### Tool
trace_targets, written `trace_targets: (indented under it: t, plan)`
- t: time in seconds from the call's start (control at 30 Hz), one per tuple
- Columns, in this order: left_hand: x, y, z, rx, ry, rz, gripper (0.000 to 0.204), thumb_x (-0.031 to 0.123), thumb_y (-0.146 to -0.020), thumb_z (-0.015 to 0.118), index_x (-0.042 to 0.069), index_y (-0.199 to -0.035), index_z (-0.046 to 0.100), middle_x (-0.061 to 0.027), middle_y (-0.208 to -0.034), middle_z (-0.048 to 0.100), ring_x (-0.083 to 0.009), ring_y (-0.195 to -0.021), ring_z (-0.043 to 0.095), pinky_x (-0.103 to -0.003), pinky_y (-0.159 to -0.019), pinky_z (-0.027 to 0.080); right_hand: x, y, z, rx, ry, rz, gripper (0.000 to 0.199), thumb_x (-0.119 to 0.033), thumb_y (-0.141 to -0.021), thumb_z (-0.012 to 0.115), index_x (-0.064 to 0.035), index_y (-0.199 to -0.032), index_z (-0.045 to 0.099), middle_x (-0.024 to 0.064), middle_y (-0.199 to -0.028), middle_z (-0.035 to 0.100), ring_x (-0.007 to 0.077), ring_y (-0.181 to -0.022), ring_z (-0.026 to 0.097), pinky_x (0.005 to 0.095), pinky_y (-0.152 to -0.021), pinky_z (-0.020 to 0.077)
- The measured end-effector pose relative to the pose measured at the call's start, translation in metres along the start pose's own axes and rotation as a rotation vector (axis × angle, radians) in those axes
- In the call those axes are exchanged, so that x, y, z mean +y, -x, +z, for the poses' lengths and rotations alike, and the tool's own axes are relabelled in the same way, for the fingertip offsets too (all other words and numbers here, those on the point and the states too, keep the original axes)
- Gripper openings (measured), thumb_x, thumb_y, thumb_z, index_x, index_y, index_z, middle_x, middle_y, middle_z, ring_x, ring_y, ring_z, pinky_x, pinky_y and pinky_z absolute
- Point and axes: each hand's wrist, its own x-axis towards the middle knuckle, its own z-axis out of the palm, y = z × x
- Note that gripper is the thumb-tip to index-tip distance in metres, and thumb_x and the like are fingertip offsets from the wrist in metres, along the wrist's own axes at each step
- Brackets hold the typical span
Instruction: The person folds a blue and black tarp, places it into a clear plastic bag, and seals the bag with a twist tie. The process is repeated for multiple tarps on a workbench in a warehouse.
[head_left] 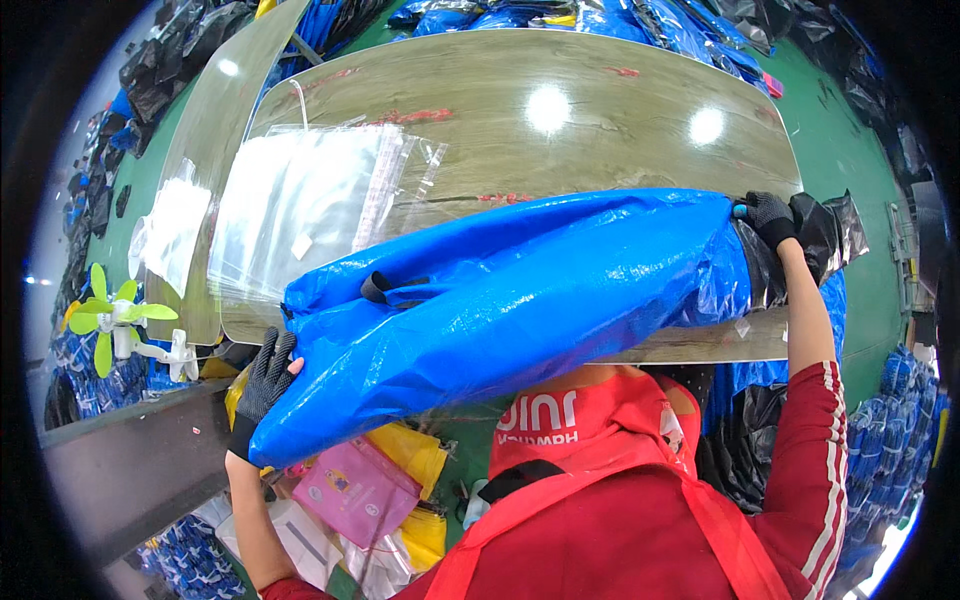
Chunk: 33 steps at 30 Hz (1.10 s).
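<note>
A long, glossy blue tarpaulin bag (520, 310) is stretched across the near side of the table, bulging in the middle. A short black strap (378, 288) stands up from it, and its right end is black plastic. My left hand (266, 385), in a dark dotted glove with a bare fingertip showing, grips the bag's left end. At the far right my right hand (772, 218), gloved in black, is closed around the blue-and-black end. The fingers' undersides are hidden.
Clear plastic bags (300, 200) lie stacked on the wood-pattern table (620, 120). Beside its left edge is a small fan with green blades (103, 315). Yellow and pink packages (360, 490) sit below the left hand. Bundled blue goods (890, 430) pile up at right.
</note>
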Motion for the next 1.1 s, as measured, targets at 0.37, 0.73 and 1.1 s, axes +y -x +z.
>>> trace_targets:
  t: [0.37, 0.73, 1.1]
  plan:
    - [-0.025, 0.009, 0.101, 1.073, 0.744, -0.571, 0.051, 0.036, -0.101, 0.04, 0.006, -0.142, 0.032, -0.0146, -0.145, 0.038, -0.0278, -0.131, 0.038, -0.039, -0.109, 0.029, -0.014, 0.001, -0.011, -0.072, 0.034, 0.127, 0.067, -0.07, -0.072, 0.056, -0.0071, -0.092, 0.069, 0.0218, -0.095, 0.067, 0.0402, -0.092, 0.064, 0.0481, -0.081, 0.0484]
    - [-0.095, -0.061, 0.103, 0.072, -0.621, -0.654, 0.041, 0.022, -0.098, 0.043, 0.016, -0.138, 0.045, -0.0207, -0.089, 0.065, -0.0376, -0.082, 0.064, -0.045, -0.068, 0.049, -0.027, 0.052, -0.004, -0.122, 0.046, 0.17, 0.071, -0.073, -0.076, 0.05, -0.0065, -0.093, 0.071, 0.0221, -0.098, 0.067, 0.04, -0.093, 0.064, 0.0501, -0.082, 0.048]
    - [0.018, -0.173, 0.041, 0.214, -0.63, -0.478, 0.051, 0.036, -0.096, 0.039, 0.012, -0.141, 0.043, -0.0114, -0.15, 0.035, -0.0288, -0.143, 0.022, -0.05, -0.117, 0.004, -0.043, 0.061, -0.014, -0.059, -0.051, 0.233, 0.076, -0.077, -0.072, 0.051, -0.0071, -0.093, 0.072, 0.0221, -0.094, 0.068, 0.038, -0.09, 0.066, 0.048, -0.078, 0.0506]
